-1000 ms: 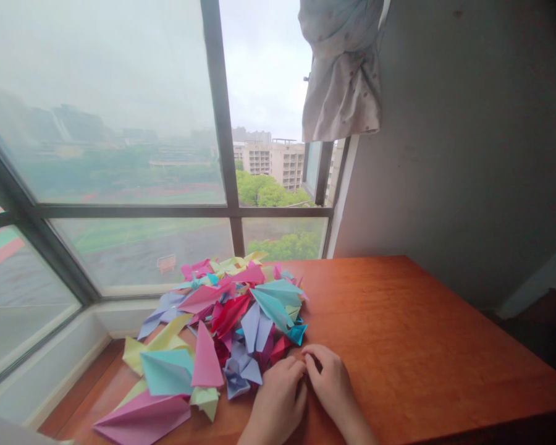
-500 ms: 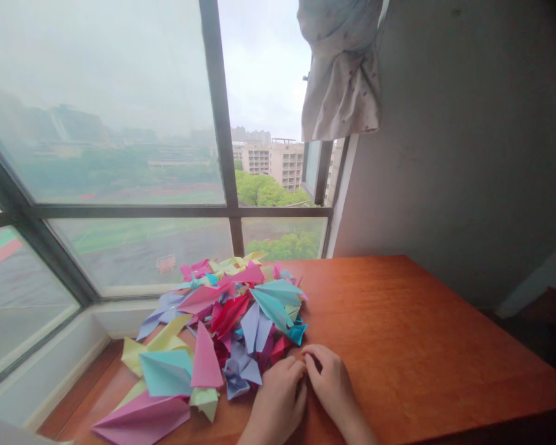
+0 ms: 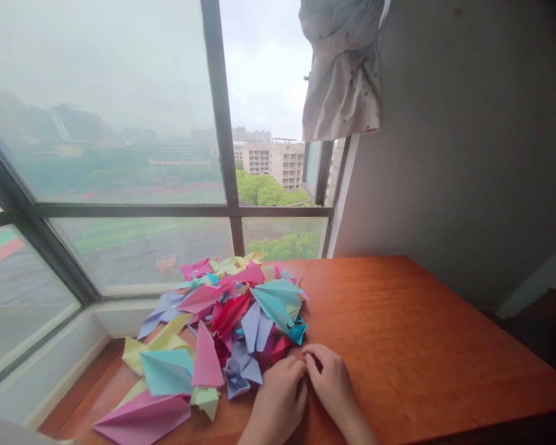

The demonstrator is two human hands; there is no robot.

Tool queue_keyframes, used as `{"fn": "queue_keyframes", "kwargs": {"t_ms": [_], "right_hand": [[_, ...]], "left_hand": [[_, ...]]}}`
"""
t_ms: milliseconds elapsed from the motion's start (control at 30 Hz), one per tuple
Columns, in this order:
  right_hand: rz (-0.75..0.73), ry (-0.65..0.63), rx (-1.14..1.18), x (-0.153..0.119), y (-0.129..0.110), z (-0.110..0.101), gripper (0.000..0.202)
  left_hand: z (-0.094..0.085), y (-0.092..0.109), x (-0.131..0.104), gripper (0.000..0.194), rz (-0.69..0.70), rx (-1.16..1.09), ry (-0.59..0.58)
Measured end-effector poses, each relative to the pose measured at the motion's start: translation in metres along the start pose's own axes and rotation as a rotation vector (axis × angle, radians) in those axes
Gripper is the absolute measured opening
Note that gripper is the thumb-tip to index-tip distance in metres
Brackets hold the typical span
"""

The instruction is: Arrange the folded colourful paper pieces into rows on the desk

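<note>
My left hand point(image 3: 278, 395) rests at the right front edge of a heap of folded paper pieces, its fingers curled inward. Beside it, my right hand point(image 3: 331, 380) is bent the same way, its fingertips meeting those of the left. Whatever the fingers may hold is hidden. Closest to my left hand lie a crumpled purple paper piece point(image 3: 236, 378) and a red paper piece point(image 3: 280, 349). Farther left are a pink paper plane point(image 3: 143, 419), a light blue paper plane point(image 3: 167, 372) and a pink folded triangle point(image 3: 206, 358). Another light blue paper plane point(image 3: 278, 300) tops the heap.
The brown wooden table point(image 3: 398, 334) stretches out to the right. Behind the heap stands a window with a dark frame point(image 3: 185, 211). A tied curtain point(image 3: 343, 93) hangs above the table's far side, next to a grey wall point(image 3: 449, 154).
</note>
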State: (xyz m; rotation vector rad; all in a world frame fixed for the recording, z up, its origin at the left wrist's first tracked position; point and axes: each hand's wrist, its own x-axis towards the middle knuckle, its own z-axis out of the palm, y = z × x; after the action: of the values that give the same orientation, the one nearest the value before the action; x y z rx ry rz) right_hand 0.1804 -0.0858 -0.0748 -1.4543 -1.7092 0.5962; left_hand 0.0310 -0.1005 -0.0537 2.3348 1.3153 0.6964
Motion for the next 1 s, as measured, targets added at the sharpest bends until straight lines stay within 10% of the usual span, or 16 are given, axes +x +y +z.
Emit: {"fn": "queue_keyframes", "kwargs": {"t_ms": [1000], "right_hand": [[-0.009,0.034,-0.012,-0.0004,-0.0032,-0.0015,0.029]], "left_hand": [[-0.0007,0.0000,0.0006,0.023,0.003,-0.010,0.008]]}}
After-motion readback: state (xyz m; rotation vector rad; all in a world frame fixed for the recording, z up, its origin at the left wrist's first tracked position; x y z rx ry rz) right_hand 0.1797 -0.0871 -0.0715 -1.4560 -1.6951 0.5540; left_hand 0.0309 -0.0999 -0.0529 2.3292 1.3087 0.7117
